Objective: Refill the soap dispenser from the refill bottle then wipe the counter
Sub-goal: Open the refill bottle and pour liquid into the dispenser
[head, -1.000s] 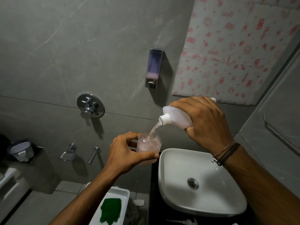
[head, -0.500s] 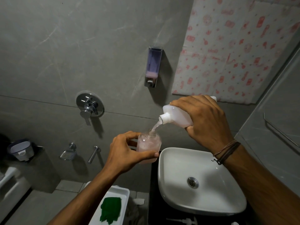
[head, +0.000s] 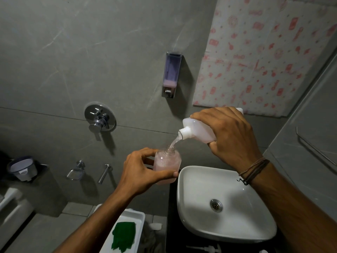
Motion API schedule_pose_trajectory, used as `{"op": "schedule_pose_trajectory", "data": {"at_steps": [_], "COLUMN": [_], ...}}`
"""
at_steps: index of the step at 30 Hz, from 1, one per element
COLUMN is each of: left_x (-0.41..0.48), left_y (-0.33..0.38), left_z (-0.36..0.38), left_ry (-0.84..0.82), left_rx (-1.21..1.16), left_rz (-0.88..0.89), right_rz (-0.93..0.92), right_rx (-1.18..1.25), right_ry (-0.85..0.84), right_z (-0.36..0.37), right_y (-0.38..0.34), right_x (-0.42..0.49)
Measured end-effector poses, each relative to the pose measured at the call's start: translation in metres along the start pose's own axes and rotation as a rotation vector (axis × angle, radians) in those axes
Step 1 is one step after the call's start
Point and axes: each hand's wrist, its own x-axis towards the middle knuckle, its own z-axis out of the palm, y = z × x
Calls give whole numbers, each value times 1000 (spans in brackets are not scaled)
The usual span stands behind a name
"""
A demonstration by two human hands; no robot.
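A grey, stone-look tiled wall (head: 91, 52) fills the view above one glossy white ceramic basin (head: 237, 232), a rounded square, set on a dark tabletop (head: 172, 216). Lower left, one white rectangular plastic tray (head: 140, 216) holds one crumpled green cloth (head: 124, 236). Two bare hands work just above the basin's far-left corner. The right hand (head: 231, 136), with cord bracelets at the wrist, wraps its fingers round one translucent white plastic refill bottle (head: 197, 130). The bottle is tipped nearly level, its long axis running right to left and its threaded open neck pointing down-left. A thin clear stream (head: 174, 142) falls from it into one small, rounded, clear soap dispenser bottle (head: 167, 161). This stands upright and capless, partly filled with pale pink liquid. The left hand (head: 142, 170) grips it between thumb and curled fingers.
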Motion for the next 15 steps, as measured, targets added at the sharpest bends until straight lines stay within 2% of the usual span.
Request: {"op": "schedule_pose_trajectory", "data": {"at_steps": [15], "left_x": [6], "left_y": [-6], "left_z": [3], "left_ry": [-5], "left_rx": [-14], "left_rz": [-4], "right_rz": [0], "right_rx": [-5], "right_ry": [-3], "right_z": [4], "right_y": [2], "right_x": [2]}}
